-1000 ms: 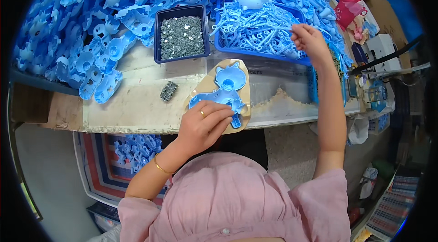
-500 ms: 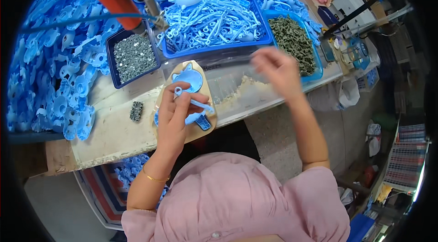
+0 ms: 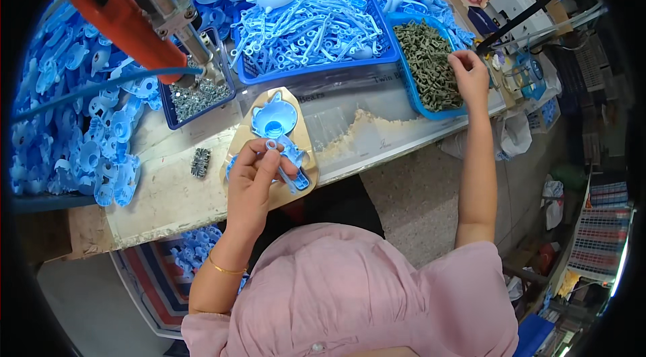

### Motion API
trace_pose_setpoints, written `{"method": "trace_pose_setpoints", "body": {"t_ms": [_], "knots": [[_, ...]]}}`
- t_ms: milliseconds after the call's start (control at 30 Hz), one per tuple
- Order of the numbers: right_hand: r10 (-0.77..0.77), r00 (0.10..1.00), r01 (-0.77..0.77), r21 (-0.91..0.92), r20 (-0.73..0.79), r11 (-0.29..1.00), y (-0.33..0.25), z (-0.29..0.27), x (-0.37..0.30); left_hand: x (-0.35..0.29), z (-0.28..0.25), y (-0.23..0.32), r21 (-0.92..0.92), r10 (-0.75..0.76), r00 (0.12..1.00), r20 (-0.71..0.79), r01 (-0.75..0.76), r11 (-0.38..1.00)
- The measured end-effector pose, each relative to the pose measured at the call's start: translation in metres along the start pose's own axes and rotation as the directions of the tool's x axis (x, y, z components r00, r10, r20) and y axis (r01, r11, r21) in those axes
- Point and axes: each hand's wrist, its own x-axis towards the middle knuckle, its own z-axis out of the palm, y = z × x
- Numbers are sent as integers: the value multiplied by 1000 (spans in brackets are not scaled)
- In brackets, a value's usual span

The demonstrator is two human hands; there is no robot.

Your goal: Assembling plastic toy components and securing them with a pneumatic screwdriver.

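Observation:
My left hand (image 3: pixel 247 189) pinches a light-blue plastic rod with a ring end (image 3: pixel 272 144) between thumb and forefinger. It hovers over a tan holder board (image 3: pixel 298 106). In that board lie a blue rounded shell with an ear-like point (image 3: pixel 274 115) and further blue parts, partly hidden by my fingers. My right hand (image 3: pixel 472 81) is at the right edge of a light-blue basket (image 3: pixel 441 115) full of small grey-green pieces (image 3: pixel 424 64). Its thumb and fingertips are pressed together; anything between them is too small to make out.
An orange-handled power tool (image 3: pixel 128 20) hangs at upper left, above a dark-blue bin (image 3: pixel 176 121) of small metal parts. A blue basket of ringed rods (image 3: pixel 316 27) stands behind the board. Blue plastic parts (image 3: pixel 74 101) pile up at left. A small dark metallic clump (image 3: pixel 200 162) lies on the table.
My right hand has moved right, from the near side of the light-blue basket to its right edge. The rod in my left hand has turned, its free end now pointing towards me. The tool looks lower.

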Motion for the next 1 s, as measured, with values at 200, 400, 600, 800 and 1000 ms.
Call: {"method": "trace_pose_setpoints", "body": {"t_ms": [200,400,600,800,1000], "knots": [[236,954,-298,502,185,812,-21,-6,3,-4,-4,5,-37,-47,999,1,47,998],[53,909,-328,632,413,702,-96,20,-36,-3,-4,8,68,-120,988,93,114,991],[-122,691,-462,565,713,684,-174,48,-80,1,-3,12,36,-42,992,119,38,999],[-149,533,-530,466,833,708,-220,77,-114,-1,-7,4,132,110,991,76,-119,984],[-182,425,-544,410,887,732,-235,86,-126,-2,-14,0,345,195,981,19,-190,919]]}}
